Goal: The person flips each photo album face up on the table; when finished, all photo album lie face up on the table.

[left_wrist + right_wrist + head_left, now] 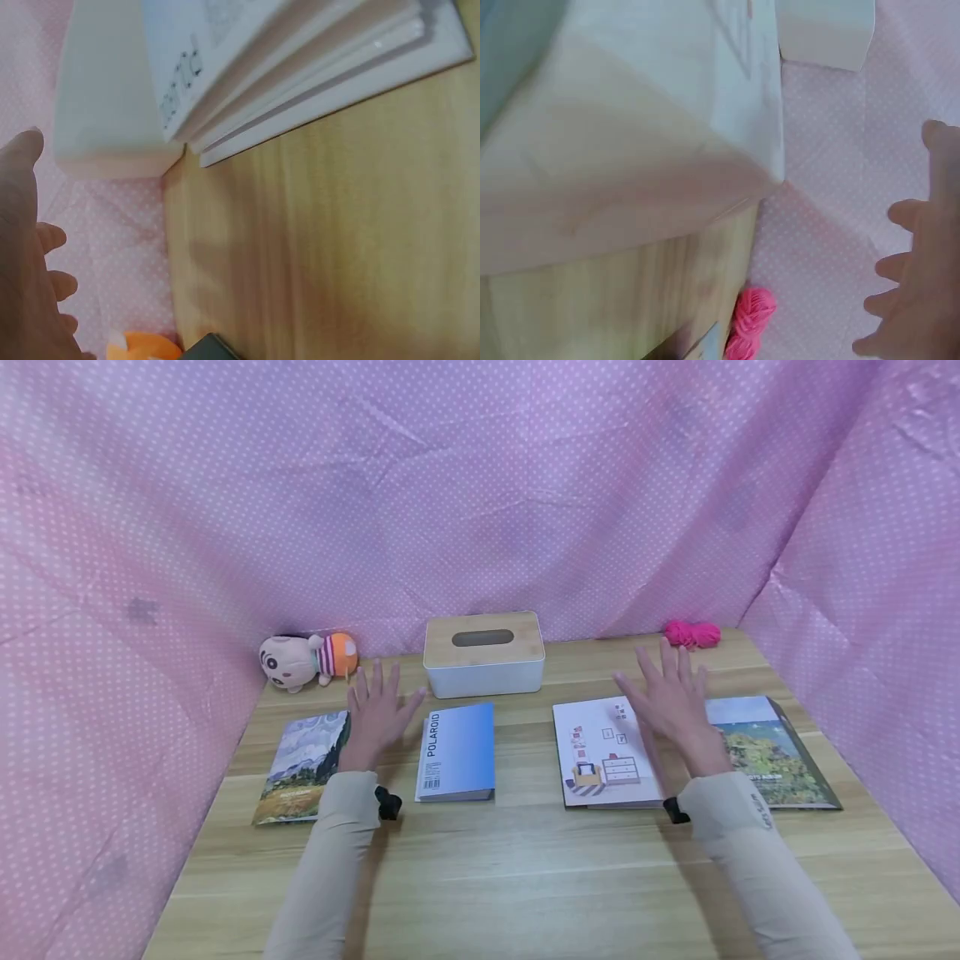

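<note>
My left hand (375, 714) hovers with spread fingers over the right edge of a landscape-painting book (300, 760), holding nothing. To its right lies a blue album marked POLAROID (459, 752); its layered page edges show in the left wrist view. My right hand (675, 706), also spread and holding nothing, is above the gap between a white illustrated book (603, 756) and a second painting-covered book (776, 756). The hand and forearm partly hide both of these books. In the right wrist view the fingers (900, 266) stand apart from the white book.
A white tissue box with a wooden lid (483, 672) stands at the back centre. A plush doll (307, 662) lies at the back left, and a pink yarn skein (692, 634) at the back right. Pink dotted cloth (480, 510) hangs around the wooden table (495, 877).
</note>
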Available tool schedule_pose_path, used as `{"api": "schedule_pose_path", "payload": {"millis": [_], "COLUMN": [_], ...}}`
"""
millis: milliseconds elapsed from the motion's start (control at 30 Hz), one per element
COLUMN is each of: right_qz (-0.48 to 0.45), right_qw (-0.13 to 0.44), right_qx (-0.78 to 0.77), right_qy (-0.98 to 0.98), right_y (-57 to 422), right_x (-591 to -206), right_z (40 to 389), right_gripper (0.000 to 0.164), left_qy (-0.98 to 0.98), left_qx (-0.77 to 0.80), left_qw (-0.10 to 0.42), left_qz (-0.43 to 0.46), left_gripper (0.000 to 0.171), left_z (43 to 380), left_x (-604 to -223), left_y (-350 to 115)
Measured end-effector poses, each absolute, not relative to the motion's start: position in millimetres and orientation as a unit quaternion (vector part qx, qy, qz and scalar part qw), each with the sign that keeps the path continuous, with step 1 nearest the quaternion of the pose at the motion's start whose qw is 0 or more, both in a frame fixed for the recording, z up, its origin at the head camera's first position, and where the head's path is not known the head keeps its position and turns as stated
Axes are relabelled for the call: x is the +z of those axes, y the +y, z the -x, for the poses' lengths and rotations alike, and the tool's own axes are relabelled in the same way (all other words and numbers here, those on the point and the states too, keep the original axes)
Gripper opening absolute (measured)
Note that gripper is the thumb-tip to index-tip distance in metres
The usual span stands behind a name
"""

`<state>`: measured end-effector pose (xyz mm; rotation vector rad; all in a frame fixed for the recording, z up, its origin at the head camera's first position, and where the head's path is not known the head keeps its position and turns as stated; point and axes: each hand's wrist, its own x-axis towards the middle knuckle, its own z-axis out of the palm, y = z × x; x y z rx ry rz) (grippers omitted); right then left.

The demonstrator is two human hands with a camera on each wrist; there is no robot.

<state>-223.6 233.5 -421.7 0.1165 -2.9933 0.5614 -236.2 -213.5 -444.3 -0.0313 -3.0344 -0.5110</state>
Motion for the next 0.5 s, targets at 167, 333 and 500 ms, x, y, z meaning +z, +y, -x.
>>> {"api": "schedule_pose_path", "payload": {"millis": [167,333,500], "right_qz": [-0.064,-0.095,-0.144], "right_qw": [0.109,0.164,0.188], "right_qx": [0.203,0.231,0.297], "right_qy": [-0.971,-0.954,-0.925], "right_y": [220,200,173], "right_x": [-412,-405,-406], "right_z": [231,240,245], "right_gripper": [0.077,0.077,0.072], "left_qy": [-0.974,-0.958,-0.943], "left_qx": [-0.221,-0.281,-0.33], "left_qw": [0.042,0.042,0.034], "left_qz": [0.022,0.032,0.033], "left_gripper": [0.081,0.074,0.069], "left_z": [237,235,230], "left_x": [-435,-427,-418], "left_y": [-222,-233,-239]}}
